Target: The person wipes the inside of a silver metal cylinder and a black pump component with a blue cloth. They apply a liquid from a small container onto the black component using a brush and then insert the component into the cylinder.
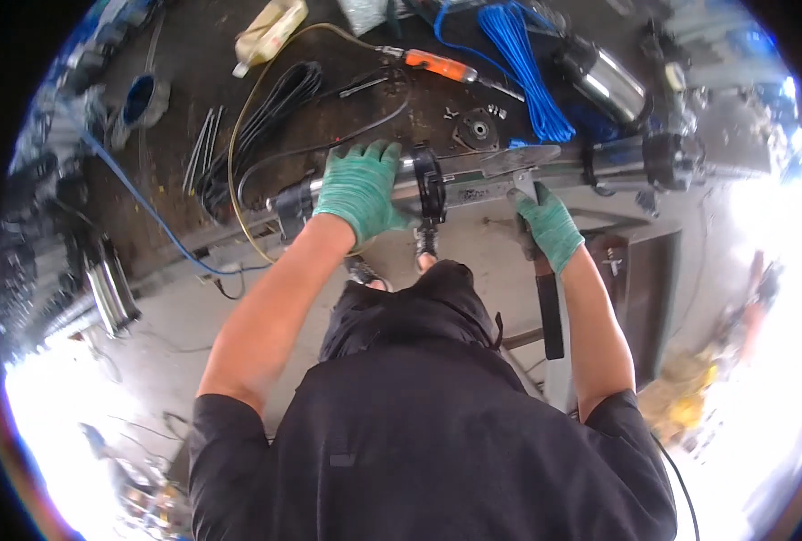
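My left hand point(362, 189), in a green glove, is wrapped over a shiny steel cylinder point(406, 187) lying sideways along the bench's near edge. A black ring collar point(430, 185) surrounds its right end. My right hand point(548, 224), gloved alike, curls around a short flat metal lever point(526, 184) beside a long metal bar or rail. The undersides of its fingers are partly hidden. Just beyond that hand, a flat grey metal piece point(520, 160) lies across the rail. Farther right, another steel cylinder with a black end point(622, 162) rests in line.
An orange air tool point(439, 66) lies on the dark bench point(171, 54), near a coiled blue cord point(529, 68) and a round flanged part point(479, 131). Black cables point(279, 104), thin rods point(202, 149) and a yellowish bottle point(271, 32) lie at left. A steel cylinder point(604, 81) stands back right.
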`<state>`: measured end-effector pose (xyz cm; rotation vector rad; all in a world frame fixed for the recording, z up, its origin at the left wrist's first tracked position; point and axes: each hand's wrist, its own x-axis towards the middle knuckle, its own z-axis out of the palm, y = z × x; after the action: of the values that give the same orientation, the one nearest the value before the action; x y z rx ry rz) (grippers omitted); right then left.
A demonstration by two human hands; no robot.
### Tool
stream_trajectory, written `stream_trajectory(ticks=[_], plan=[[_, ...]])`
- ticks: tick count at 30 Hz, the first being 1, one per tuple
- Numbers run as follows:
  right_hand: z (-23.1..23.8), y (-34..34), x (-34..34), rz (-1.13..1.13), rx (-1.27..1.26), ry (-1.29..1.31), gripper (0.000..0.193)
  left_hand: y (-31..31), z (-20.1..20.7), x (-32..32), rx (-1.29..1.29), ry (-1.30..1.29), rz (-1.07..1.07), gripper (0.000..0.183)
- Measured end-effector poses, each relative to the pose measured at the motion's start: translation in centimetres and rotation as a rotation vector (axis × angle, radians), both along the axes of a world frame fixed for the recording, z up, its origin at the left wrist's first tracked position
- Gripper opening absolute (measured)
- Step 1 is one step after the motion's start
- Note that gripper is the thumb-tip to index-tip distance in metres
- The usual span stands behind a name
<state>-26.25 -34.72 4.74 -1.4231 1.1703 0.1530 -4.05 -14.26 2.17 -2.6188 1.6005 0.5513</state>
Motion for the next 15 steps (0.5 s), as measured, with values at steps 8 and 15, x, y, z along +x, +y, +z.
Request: stream_trajectory(ticks=[8, 15], plan=[[-6.2, -0.1, -4.0, -0.385, 0.315, -0.266, 0.016, -4.7, -1.8, -2.5, -0.007, 0.066, 0.056, 0.124], [-9.3, 1.7, -0.3, -0.084, 0.276, -0.222, 0.027, -5.2, -1.4, -2.2, -0.057, 0.152, 0.087, 0.123]])
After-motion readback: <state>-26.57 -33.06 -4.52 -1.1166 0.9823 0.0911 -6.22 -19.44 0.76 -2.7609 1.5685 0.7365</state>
